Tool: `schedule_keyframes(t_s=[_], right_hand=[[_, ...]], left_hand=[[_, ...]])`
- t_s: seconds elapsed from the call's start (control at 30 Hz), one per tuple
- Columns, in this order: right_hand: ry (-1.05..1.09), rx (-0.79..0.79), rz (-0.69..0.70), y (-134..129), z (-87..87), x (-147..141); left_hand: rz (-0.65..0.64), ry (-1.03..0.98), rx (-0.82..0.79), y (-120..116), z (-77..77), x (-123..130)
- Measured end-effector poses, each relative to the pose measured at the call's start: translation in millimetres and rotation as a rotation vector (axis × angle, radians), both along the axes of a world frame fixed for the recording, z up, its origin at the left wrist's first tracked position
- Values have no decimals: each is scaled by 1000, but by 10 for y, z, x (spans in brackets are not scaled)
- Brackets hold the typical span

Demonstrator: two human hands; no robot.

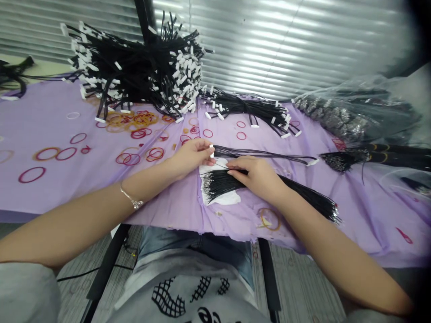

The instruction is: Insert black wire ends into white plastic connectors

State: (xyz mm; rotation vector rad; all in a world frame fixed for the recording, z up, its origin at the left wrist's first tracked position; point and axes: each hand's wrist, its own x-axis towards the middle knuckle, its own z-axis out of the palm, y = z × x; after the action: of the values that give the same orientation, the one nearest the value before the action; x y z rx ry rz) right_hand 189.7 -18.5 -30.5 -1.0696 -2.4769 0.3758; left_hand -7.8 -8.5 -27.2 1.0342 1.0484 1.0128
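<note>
My left hand (191,157) pinches a small white connector (211,151) at the end of a thin bundle of black wires (262,154), which runs right to further white connectors (312,162). My right hand (252,176) closes over a thicker black wire bundle (232,183). That bundle lies across a white paper sheet (218,197), with bare metal wire ends fanning out at both tips. A lilac cloth (43,197) covers the table beneath.
A large heap of black wires with white connectors (141,72) stands at the back, beside a smaller bundle (249,105). Red and orange rubber bands (134,130) lie scattered on the cloth. A plastic bag (350,112) sits at the right, before window blinds (286,45).
</note>
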Motion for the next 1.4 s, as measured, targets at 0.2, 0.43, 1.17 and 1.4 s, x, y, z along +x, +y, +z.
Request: schedule_keyframes(t_s=[0.2,0.43,1.17,1.4], right_hand=[[34,-140,21,7,86,49],[2,-81,193,13,97,86],[278,-91,129,-117,128,-19],[263,-119,112,-143,109,-62]], left_hand=[[-42,77,84,33,-69,-53],[-99,137,156,-11,-41,-42],[-290,81,18,-223,-11,-101],[-275,105,23,-233,12,-82]])
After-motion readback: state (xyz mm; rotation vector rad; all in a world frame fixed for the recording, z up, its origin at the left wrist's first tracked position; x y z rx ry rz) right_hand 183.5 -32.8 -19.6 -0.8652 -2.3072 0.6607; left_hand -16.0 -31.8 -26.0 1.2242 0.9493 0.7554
